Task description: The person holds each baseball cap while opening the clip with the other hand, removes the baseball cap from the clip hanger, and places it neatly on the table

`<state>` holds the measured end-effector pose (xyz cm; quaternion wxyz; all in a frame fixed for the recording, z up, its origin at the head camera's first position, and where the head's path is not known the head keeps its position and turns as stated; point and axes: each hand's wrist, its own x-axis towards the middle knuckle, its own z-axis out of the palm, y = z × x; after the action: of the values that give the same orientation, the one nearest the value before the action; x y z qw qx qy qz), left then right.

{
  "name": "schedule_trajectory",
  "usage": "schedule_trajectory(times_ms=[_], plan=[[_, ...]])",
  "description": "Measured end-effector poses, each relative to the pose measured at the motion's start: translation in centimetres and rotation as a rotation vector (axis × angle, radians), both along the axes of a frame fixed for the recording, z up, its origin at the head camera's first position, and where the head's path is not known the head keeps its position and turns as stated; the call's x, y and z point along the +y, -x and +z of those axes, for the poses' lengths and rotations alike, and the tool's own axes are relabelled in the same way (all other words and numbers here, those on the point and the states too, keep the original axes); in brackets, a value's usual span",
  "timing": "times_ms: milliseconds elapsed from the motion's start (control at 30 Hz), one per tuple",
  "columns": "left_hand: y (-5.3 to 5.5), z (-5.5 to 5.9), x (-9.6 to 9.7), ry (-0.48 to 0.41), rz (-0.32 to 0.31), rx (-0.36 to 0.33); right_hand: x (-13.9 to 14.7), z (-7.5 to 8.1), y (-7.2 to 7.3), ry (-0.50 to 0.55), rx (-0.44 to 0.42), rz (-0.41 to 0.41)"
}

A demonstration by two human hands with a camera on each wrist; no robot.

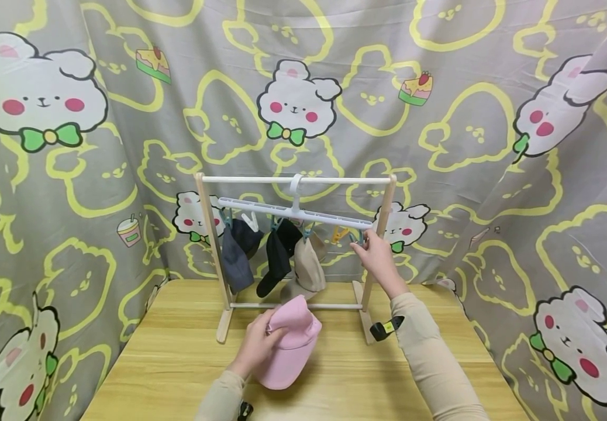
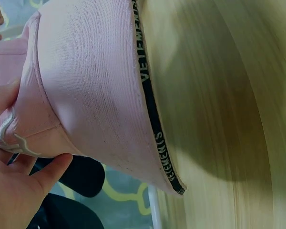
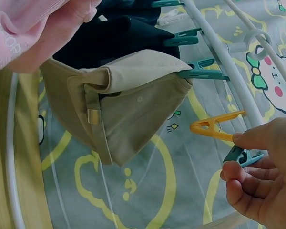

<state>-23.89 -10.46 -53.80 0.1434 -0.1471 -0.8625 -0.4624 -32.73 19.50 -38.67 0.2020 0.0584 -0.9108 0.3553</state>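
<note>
My left hand [image 1: 256, 346] grips a pink cap [image 1: 294, 351] by its crown, in front of the rack and low over the table. The cap's brim [image 2: 95, 81] points down, with a black lettered band along its edge. At the right end of a white clip hanger [image 1: 335, 219], my right hand [image 1: 379, 260] pinches a teal clothespin [image 3: 234, 153] between thumb and fingers. A yellow clothespin [image 3: 212, 128] hangs just beside it. Farther left, teal clips hold a beige cap [image 1: 310, 268], a black cap [image 1: 276, 260] and a dark grey-blue cap [image 1: 236, 266].
The hanger hooks on the top bar [image 1: 251, 180] of a wooden rack, tilted down to the right. A white clothespin [image 1: 251, 222] hangs between the dark caps. The rack stands on a wooden table [image 1: 177, 362], with a patterned curtain [image 1: 377, 35] behind and at both sides.
</note>
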Motion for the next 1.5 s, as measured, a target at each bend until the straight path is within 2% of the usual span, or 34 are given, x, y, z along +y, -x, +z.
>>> schedule_trajectory(times_ms=[333,600,867,1500], plan=[[-0.2,0.2,-1.1,0.005,0.014,-0.003,0.1,-0.1,0.0,-0.001,0.023,-0.008],[-0.3,-0.4,-2.3,0.009,0.033,0.010,0.0,-0.1,0.1,0.002,0.013,-0.003],[-0.5,-0.3,-3.6,0.019,0.066,-0.010,0.1,-0.1,0.1,0.011,0.009,0.009],[-0.8,-1.0,-7.2,0.121,0.129,0.041,0.0,-0.3,0.2,-0.006,0.011,0.004]])
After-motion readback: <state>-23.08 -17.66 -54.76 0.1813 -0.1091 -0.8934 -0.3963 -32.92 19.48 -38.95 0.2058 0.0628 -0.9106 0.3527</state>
